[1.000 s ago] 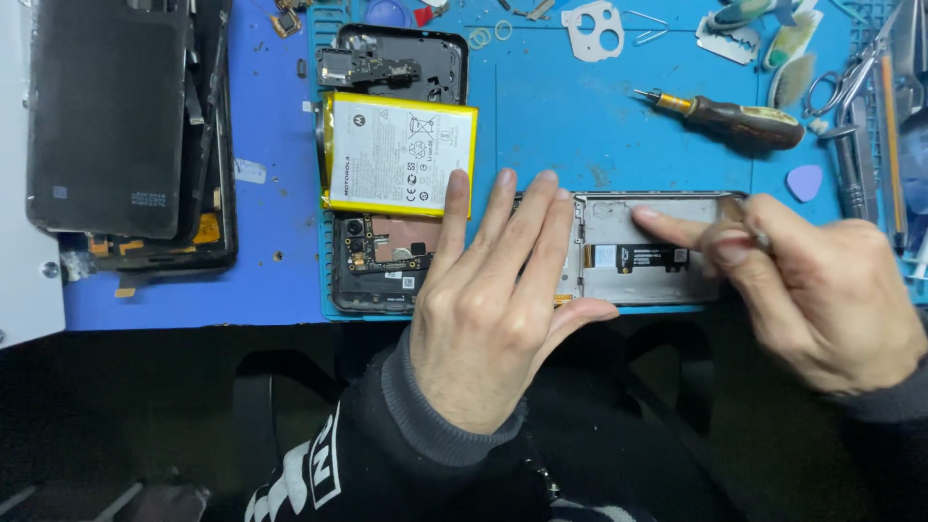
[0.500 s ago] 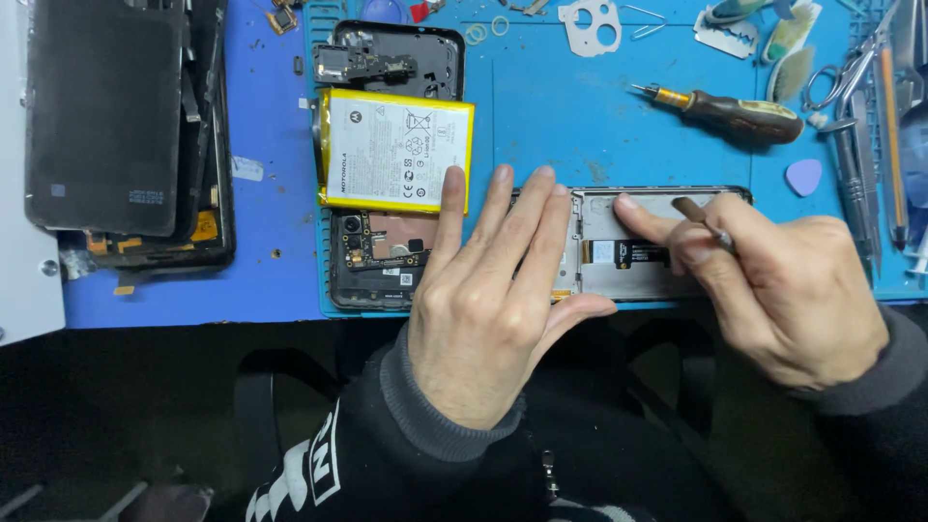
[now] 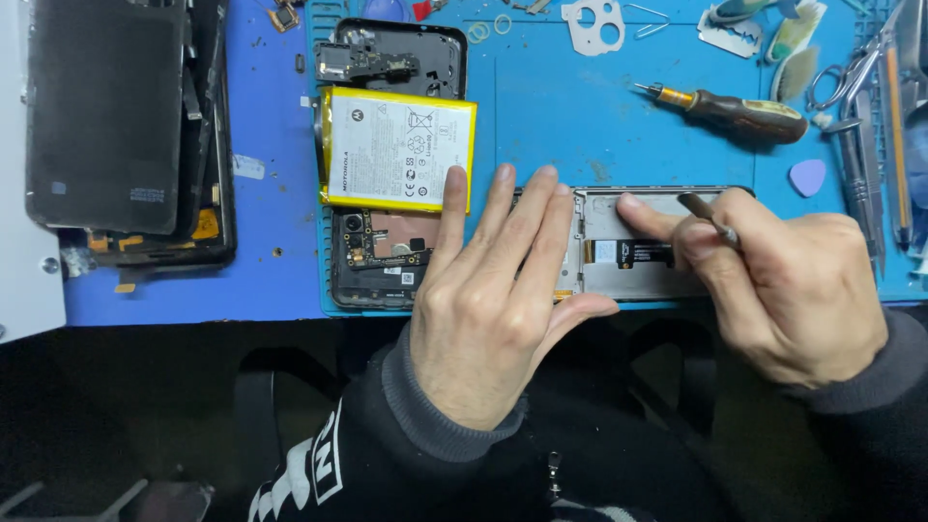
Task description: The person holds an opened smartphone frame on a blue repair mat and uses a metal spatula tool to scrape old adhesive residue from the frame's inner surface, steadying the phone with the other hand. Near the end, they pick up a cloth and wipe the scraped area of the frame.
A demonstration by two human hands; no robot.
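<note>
Illumination is bright and even from overhead. The blue worktop [image 3: 580, 116] shows mild glare; shadows beneath the fingers [image 3: 503, 222] are short and soft. Focus is sharp at centre. The lower frame falls dark, with slight softness toward the edges.

- The left hand [image 3: 493, 290], spread flat, covers the left end of the silver phone frame [image 3: 643, 261]; what lies under the palm cannot be seen.
- The right hand [image 3: 773, 285] hides the frame's right end and most of the thin metal tool [image 3: 709, 217] pinched in its fingers.
- The yellow-edged battery [image 3: 396, 147] masks the middle of the opened phone body [image 3: 387, 164].
- A dark panel [image 3: 101, 106] runs off the top edge.
- Tools at the far right [image 3: 894, 106] are cropped by the picture's edge, their tips too small to tell.
</note>
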